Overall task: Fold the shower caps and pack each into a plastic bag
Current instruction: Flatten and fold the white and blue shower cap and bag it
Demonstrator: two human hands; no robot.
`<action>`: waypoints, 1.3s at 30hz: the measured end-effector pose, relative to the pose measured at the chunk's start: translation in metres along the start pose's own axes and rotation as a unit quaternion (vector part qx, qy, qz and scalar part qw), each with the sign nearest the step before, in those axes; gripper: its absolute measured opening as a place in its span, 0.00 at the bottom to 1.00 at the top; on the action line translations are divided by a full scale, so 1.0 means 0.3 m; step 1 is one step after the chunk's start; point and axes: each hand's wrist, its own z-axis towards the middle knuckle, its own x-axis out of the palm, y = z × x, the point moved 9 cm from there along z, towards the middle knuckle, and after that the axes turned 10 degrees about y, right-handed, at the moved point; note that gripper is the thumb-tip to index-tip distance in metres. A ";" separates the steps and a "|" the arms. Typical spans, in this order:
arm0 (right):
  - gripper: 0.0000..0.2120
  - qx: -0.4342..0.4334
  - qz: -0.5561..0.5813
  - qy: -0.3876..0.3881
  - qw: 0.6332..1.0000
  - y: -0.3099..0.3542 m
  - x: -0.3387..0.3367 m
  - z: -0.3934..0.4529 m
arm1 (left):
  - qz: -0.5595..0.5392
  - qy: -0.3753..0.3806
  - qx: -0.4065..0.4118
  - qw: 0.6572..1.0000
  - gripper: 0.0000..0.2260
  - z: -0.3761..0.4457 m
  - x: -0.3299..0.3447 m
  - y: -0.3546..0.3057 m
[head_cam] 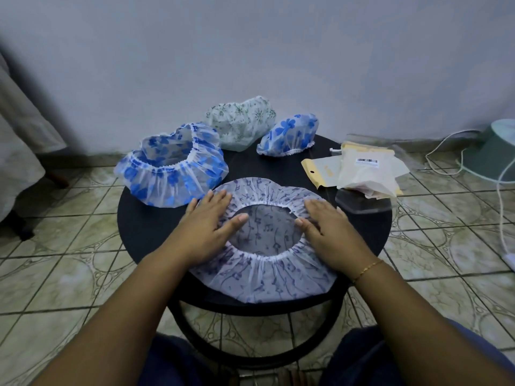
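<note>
A pale shower cap with a dark music-note print lies flat, opening up, at the front of the round black table. My left hand presses flat on its left rim and my right hand presses flat on its right rim, fingers straight. Behind it lie three more caps: a blue-flowered one at the left with its opening up, a green-sprigged one at the back, and a smaller blue-flowered one at the back right. A pile of plastic bags sits on the table's right edge.
The table stands close to a grey wall on a patterned tile floor. A teal bucket and white cables lie on the floor at the right. Cloth hangs at the far left.
</note>
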 end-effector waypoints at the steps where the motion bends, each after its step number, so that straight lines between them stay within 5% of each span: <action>1: 0.27 0.004 -0.015 0.000 1.000 0.006 0.004 -0.005 | 0.001 0.032 0.002 0.999 0.46 -0.016 0.007 -0.002; 4: 0.33 0.044 -0.047 0.036 0.997 0.019 0.056 -0.027 | 0.047 0.158 -0.009 0.986 0.66 -0.054 0.076 0.011; 8: 0.44 0.114 -0.078 0.088 0.986 0.001 0.128 -0.057 | 0.114 0.230 -0.024 0.966 0.73 -0.056 0.156 0.050; 14: 0.44 0.102 -0.086 0.081 0.988 -0.007 0.123 -0.039 | 0.111 0.226 -0.025 0.967 0.73 -0.047 0.160 0.055; 17: 0.37 0.083 -0.012 -0.019 0.996 0.005 0.041 -0.048 | 0.096 0.216 -0.021 0.972 0.73 -0.046 0.158 0.051; 20: 0.27 0.163 0.044 -0.096 0.981 -0.069 -0.047 -0.091 | 0.072 0.194 -0.019 0.978 0.72 -0.039 0.147 0.048; 24: 0.25 0.233 0.180 -0.067 0.953 -0.162 -0.056 -0.116 | 0.074 0.154 -0.024 0.985 0.68 -0.022 0.135 0.041; 28: 0.26 0.236 0.394 -0.064 0.886 -0.197 -0.031 -0.104 | 0.101 0.120 -0.032 0.987 0.62 -0.007 0.131 0.035; 32: 0.05 0.237 0.615 -0.015 0.752 -0.175 0.044 -0.112 | 0.123 0.103 -0.036 0.986 0.59 -0.003 0.118 0.028; 39: 0.12 0.164 0.718 0.055 0.675 -0.115 0.046 -0.095 | 0.126 0.108 -0.040 0.985 0.60 -0.001 0.123 0.024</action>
